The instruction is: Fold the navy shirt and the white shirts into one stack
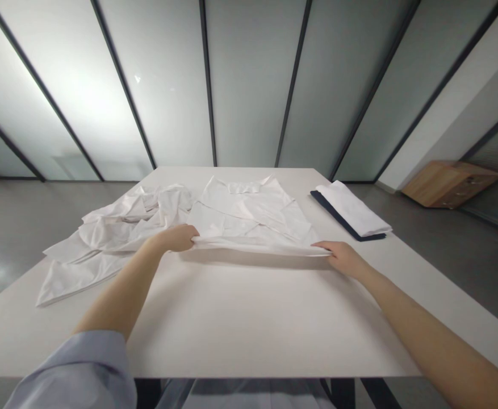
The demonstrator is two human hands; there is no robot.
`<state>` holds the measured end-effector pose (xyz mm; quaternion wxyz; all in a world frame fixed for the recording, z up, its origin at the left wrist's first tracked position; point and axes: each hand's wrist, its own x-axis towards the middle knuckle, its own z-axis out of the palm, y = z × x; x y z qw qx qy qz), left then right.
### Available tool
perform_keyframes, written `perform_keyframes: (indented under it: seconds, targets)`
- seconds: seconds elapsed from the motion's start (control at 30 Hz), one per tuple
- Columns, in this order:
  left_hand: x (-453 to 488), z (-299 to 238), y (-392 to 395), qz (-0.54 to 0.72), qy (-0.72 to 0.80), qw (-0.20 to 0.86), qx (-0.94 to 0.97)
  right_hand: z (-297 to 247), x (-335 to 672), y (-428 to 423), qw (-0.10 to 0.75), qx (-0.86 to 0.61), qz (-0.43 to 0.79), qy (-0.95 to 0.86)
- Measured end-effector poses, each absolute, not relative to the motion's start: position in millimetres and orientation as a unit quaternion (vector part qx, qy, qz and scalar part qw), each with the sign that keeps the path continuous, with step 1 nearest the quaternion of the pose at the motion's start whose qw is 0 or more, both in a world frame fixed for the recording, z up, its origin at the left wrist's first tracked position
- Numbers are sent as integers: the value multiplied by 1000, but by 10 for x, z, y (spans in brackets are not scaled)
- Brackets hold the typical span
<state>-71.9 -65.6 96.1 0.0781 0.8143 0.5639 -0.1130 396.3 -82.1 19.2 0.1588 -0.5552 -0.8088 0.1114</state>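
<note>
A white shirt (252, 213) lies spread in the middle of the table, its collar toward the far edge. My left hand (179, 237) pinches the near edge of the shirt at its left corner. At the right corner of that same edge, my right hand (341, 257) grips the cloth between thumb and fingers. The edge is stretched between both hands and raised slightly, casting a shadow on the tabletop below. Some of the fingers are hidden by the cloth and by the hands themselves.
A crumpled heap of white garments (133, 221) lies on the left of the white table (249, 324). Folded white cloth (353, 207) rests on a dark folded piece (338, 218) at the right edge. A wooden cabinet (448, 182) stands on the floor beyond, beside frosted glass panels (249, 85).
</note>
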Motion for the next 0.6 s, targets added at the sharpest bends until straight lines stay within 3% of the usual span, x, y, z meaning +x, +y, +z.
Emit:
perform_keyframes:
  seconds: [0.27,0.4,0.5,0.6]
  targets:
    - [-1169,1529,-900,-8,582,222,783,939,4335,-1134,252,-580,210,-746]
    - [-1258,1833,-965,47,505,324,799,1230,4539,-1105,363,-578,288,-672]
    - [-1182,2000,-763,132,531,299,782,1447,4480,-857,449,-578,288,-617]
    - [-1012,2038,-363,156,598,197,761,1594,4259,-455,471,-596,202,-618]
